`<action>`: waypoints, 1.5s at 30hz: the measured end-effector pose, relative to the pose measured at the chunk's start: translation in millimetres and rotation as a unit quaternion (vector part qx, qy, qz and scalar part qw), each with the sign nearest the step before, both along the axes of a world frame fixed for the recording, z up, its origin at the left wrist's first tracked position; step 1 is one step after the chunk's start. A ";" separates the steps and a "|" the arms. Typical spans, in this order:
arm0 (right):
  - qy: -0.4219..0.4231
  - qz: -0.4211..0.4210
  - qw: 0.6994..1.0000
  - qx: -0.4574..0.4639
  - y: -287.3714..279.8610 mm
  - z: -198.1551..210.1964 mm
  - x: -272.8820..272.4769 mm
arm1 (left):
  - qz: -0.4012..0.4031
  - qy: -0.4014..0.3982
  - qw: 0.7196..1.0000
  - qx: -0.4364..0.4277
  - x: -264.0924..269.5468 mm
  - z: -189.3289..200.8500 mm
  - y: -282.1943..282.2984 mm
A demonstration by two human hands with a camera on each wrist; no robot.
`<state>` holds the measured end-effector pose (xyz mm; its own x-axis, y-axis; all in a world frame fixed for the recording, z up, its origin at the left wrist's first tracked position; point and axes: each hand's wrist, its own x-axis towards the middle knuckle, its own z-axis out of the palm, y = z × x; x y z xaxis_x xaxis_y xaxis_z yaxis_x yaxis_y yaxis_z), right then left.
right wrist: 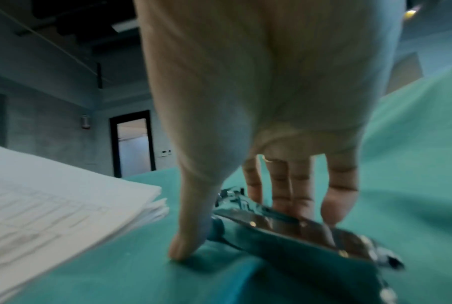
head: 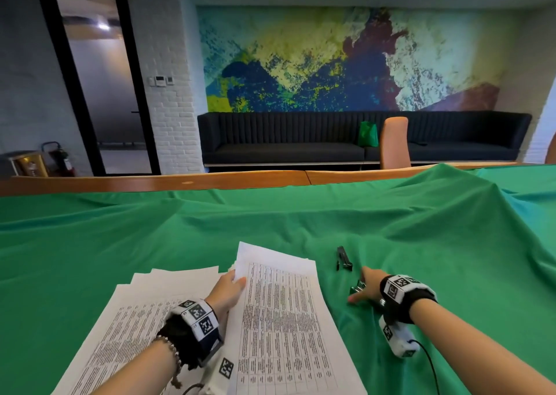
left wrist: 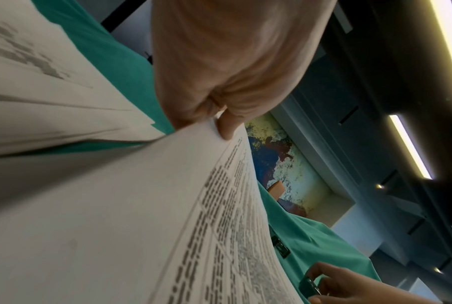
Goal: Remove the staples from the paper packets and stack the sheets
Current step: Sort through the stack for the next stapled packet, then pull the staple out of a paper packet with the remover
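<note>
A printed paper packet [head: 285, 319] lies on the green cloth [head: 301, 223] in front of me. My left hand [head: 233, 286] pinches its far left edge, thumb on top [left wrist: 226, 127], and lifts that edge a little. To the left, loose printed sheets [head: 135, 304] lie fanned under my left wrist. To the right of the packet sits a green and metal staple remover [head: 356, 289]. My right hand [head: 365, 289] is on it: the thumb is planted on the cloth at its near side and the fingers [right wrist: 289, 195] reach down its far side.
A small black tool [head: 344, 258] lies on the cloth just beyond the staple remover. The cloth rises in folds at the right. A wooden table edge [head: 180, 181], an orange chair [head: 394, 142] and a dark sofa stand beyond.
</note>
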<state>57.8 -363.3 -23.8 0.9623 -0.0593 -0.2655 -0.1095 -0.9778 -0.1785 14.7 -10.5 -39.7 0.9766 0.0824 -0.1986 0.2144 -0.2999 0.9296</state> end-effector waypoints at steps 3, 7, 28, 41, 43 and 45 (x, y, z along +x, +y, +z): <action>-0.012 -0.001 1.000 0.009 -4.6 -3.7 2.4 | -0.003 -0.026 1.000 0.008 -10.0 10.2 -7.2; -0.019 -0.009 0.996 0.086 -8.7 4.4 4.0 | -0.008 -0.070 0.997 -0.003 -22.0 15.3 -13.8; -0.273 0.365 0.875 -0.164 100.4 180.0 -44.7 | -0.090 -0.221 0.968 -0.082 -58.5 58.8 -50.4; -0.216 0.355 0.868 -0.271 107.8 193.3 -57.5 | -0.093 -0.289 0.953 -0.003 -59.1 60.0 -62.0; -0.206 0.360 0.868 -0.272 114.4 195.0 -60.5 | -0.095 -0.299 0.949 0.020 -57.8 60.1 -65.9; -0.207 0.365 0.867 -0.268 118.3 197.8 -62.6 | -0.093 -0.311 0.945 0.045 -57.1 61.3 -68.8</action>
